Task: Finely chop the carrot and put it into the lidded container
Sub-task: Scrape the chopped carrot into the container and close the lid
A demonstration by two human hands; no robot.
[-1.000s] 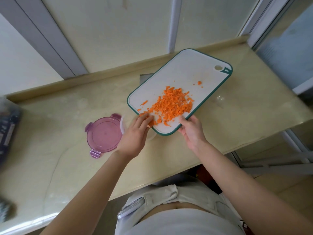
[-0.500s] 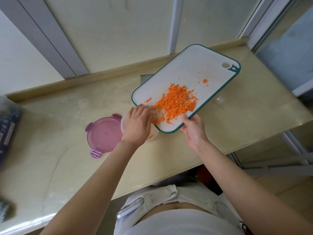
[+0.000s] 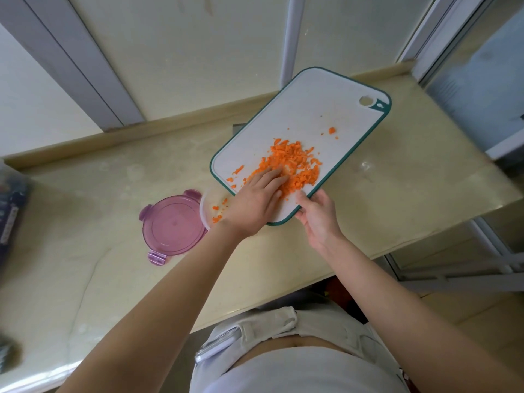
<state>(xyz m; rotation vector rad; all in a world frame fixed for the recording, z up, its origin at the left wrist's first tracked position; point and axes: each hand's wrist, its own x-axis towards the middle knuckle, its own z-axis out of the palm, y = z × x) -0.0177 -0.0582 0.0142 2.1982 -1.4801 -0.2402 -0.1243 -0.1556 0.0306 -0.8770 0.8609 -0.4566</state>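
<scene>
While gripping the near corner of the cutting board (image 3: 312, 109) with the right hand (image 3: 319, 219), presses the flat left hand (image 3: 255, 201) on chopped carrot (image 3: 297, 163) heaped there — with some bits in the container (image 3: 203, 211), beside the purple lid (image 3: 173, 225).

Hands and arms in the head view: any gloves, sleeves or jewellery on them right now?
No. The left hand and right hand are bare: no gloves, rings or watch show. The left forearm and right forearm are uncovered, with no sleeve in frame. Lower down are a white top and a pale waistband.
</scene>
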